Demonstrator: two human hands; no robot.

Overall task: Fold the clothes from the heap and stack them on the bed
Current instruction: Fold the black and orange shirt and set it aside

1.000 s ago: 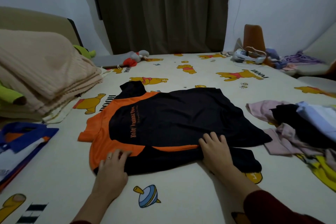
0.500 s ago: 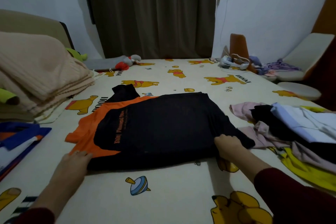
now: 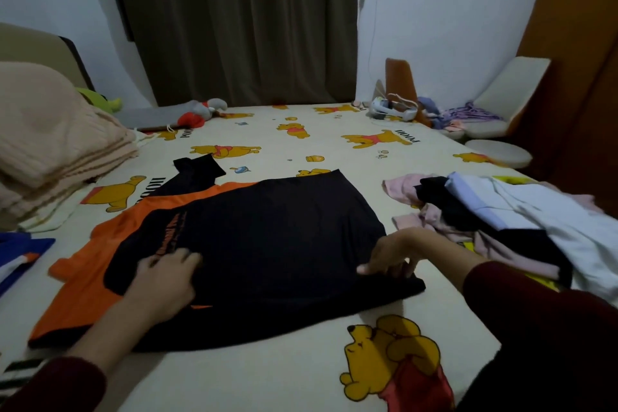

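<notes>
A black and orange shirt [image 3: 267, 244] lies flat on the bed [image 3: 261, 378], its near side folded over the middle. My left hand [image 3: 164, 281] rests on the shirt's left part, by the orange lettering. Fingers of my right hand [image 3: 391, 257] press down on the shirt's right edge. The heap of unfolded clothes [image 3: 501, 221], pink, black, pale blue and white, lies just right of that hand. At the left edge of the bed there is a folded blue garment [image 3: 20, 254].
A folded beige blanket [image 3: 50, 137] is piled at the far left. A plush toy [image 3: 200, 110] lies by the dark curtain. A white device [image 3: 394, 109] and a round cushion [image 3: 498, 152] sit at the far right.
The shirt's near side has been folded over onto the body. My left hand moved from the orange sleeve onto the shirt, and my right hand let go of the hem and presses it.
</notes>
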